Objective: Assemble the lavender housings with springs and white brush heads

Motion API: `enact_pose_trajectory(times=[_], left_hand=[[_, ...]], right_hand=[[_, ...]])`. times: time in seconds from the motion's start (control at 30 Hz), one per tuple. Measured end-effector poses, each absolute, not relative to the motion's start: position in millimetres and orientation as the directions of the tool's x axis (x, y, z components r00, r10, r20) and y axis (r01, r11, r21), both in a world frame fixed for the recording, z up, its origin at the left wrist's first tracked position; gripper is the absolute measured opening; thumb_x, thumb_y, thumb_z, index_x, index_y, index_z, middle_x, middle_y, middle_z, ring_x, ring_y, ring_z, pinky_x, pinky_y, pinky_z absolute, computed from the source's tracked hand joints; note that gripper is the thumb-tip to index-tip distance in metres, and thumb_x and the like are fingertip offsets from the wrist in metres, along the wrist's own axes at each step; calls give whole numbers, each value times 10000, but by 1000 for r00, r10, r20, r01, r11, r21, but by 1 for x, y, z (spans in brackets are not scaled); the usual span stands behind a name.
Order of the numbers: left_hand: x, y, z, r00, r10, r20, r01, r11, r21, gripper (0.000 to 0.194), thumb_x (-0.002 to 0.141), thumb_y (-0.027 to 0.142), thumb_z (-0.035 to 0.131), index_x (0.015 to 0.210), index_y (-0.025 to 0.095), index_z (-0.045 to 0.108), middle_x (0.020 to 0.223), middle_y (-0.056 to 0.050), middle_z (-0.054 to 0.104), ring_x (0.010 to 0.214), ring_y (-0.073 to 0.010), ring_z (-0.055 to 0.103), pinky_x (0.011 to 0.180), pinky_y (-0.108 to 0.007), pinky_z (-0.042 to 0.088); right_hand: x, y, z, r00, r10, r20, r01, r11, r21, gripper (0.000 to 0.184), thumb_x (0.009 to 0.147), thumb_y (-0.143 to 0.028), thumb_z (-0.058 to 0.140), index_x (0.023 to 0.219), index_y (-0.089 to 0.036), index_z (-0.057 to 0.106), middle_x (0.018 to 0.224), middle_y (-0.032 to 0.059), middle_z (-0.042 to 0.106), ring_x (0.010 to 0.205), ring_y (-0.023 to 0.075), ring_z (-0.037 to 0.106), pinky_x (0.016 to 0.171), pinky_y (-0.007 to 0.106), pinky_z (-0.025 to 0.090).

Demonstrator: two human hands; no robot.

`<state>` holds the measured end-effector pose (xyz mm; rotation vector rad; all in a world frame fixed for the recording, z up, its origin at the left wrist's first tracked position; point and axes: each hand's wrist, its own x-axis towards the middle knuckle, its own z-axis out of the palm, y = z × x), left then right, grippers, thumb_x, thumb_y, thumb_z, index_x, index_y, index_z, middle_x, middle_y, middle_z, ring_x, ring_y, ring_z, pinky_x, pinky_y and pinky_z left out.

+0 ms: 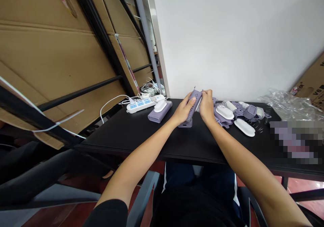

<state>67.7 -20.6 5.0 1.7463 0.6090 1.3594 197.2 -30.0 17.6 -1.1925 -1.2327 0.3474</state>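
Tilted above the black tabletop is a long purple perforated plastic part [194, 100], with a thin prong sticking up at its far end. My left hand [185, 110] is closed round its left side, thumb across the face. Fingers of my right hand [207, 106] are curled at its upper right edge. Between the part and my right palm shows a white ribbed strip [198, 104]. Just under the part is another purple plastic piece [186, 123], mostly covered. White oval pieces with scalloped edges [224, 112] [244, 127] lie right of my right hand.
Left on the black table [131, 130] are a purple block [159, 115] topped by a white oval piece [160, 106], and a white power strip [143, 103] with cables. Purple parts [239, 109] and small springs [258, 127] lie right, near clear plastic wrap [291, 102]. A white wall stands behind.
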Motion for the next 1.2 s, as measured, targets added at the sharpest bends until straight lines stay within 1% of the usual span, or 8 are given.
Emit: enact_pose_trajectory(times=[0.27,0.4,0.57,0.67,0.77,0.97,1.1,1.2], left_hand=[[69,-19,3,307,779,547,-96,-546,832,533,1005,580,558,1413,245,632,1490,-50,637,1466,-284,498,1244,-370,306],[69,-17,8,313,813,492,-142,-472,870,549,950,616,629,1340,234,688,1386,-65,704,1418,-328,537,1209,-400,378],[61,-13,12,270,833,482,-164,-454,876,600,915,649,663,1337,224,692,1323,-76,730,1366,-333,577,1173,-411,420],[55,-9,12,244,833,497,-173,-467,867,625,939,682,600,1349,218,683,1309,-77,735,1311,-313,617,1139,-399,443],[50,-6,11,240,853,463,-181,-430,885,632,948,715,552,1281,201,709,1258,-85,753,1245,-309,653,1092,-403,475],[49,-5,10,225,851,474,-202,-435,877,616,939,709,574,1265,205,712,1251,-77,755,1218,-290,666,1075,-389,487],[50,-7,11,233,853,466,-233,-416,879,629,928,714,590,1271,200,711,1265,-81,749,1242,-304,657,1076,-394,490],[50,-8,12,241,862,446,-229,-396,889,650,915,730,599,1258,190,717,1222,-85,761,1191,-310,678,1049,-409,506]], right_hand=[[198,-31,19,401,781,480,322,370,-871,147,998,-378,349,912,-287,426,913,9,594,946,237,606,880,378,480],[205,-24,21,370,827,422,269,340,-901,167,979,-425,406,956,-279,485,939,11,623,973,233,634,880,381,512],[203,-27,23,243,897,370,104,355,-929,304,954,-566,463,1060,-283,493,908,-3,643,877,218,681,720,351,577],[198,-34,27,100,954,282,-46,288,-957,330,907,-508,554,1147,-293,485,930,-15,644,823,204,692,601,324,591],[198,-39,31,9,969,246,-117,245,-962,398,843,-438,663,1170,-291,492,939,-22,631,826,192,695,523,283,589],[200,-39,34,-14,970,241,-89,239,-967,417,838,-436,696,1162,-288,479,924,-18,628,814,182,691,491,245,580],[204,-37,34,-17,949,315,-4,315,-949,529,823,-408,698,1284,-313,457,880,-35,595,767,187,671,506,272,587],[208,-34,32,-51,929,367,55,370,-927,535,813,-415,696,1277,-305,454,882,-32,599,735,186,657,502,278,570]])
